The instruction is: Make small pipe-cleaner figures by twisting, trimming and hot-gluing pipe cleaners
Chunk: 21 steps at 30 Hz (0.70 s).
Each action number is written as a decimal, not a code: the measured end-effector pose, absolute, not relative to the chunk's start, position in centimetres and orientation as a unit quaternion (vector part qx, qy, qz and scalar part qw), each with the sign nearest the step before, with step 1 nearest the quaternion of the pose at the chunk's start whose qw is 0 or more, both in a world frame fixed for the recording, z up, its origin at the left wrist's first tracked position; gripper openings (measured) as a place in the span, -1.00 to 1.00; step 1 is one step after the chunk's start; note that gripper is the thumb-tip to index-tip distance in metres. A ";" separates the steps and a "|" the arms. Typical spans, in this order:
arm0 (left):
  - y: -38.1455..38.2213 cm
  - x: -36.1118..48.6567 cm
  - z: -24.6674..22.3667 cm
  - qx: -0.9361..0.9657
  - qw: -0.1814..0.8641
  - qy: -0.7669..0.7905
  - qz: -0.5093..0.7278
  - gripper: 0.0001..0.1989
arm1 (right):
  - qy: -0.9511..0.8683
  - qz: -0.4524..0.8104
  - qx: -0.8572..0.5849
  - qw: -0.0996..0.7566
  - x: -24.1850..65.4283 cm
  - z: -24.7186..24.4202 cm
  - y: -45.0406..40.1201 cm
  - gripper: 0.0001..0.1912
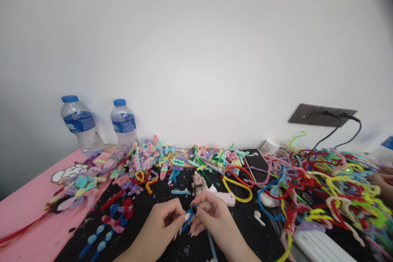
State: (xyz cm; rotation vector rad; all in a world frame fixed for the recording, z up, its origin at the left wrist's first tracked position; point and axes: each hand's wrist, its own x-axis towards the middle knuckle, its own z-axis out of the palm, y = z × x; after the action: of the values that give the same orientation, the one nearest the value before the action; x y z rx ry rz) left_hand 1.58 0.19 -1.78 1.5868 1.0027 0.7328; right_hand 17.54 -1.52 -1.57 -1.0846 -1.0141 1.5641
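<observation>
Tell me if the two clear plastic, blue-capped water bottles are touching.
Apart. The head view shows white wall between the left bottle and the right bottle, from their caps down past their labels.

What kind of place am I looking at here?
Probably a craft table set against a wall: a big heap of colorful fuzzy stems spreads over the right side, small twisted fuzzy pieces lie further left, and both hands hold a blue piece.

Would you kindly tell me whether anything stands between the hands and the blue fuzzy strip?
Nothing visible does: the left hand and right hand already hold the blue fuzzy strip. A small black piece shows at the right fingertips, but blocks neither hand.
</observation>
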 end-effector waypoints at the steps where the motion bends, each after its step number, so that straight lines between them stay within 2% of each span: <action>1: 0.2 1.6 -1.8 0.670 0.528 0.423 0.305 -0.72 | -0.412 0.639 -0.447 0.472 17.5 -1.7 -1.5 -0.65; 8: -0.1 1.5 -1.9 0.706 0.471 0.433 0.305 -0.74 | -0.396 0.642 -0.445 0.482 17.5 -1.9 -1.5 -0.66; 21: 0.2 1.4 -1.6 0.668 0.524 0.419 0.322 -0.77 | -0.369 0.659 -0.431 0.494 17.7 -0.9 -1.5 -0.71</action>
State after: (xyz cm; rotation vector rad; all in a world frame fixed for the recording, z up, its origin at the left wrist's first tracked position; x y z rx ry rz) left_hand 1.40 0.16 -1.61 1.5994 1.0022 0.7718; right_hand 17.73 -1.51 -0.87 -1.0458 -0.8937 1.5975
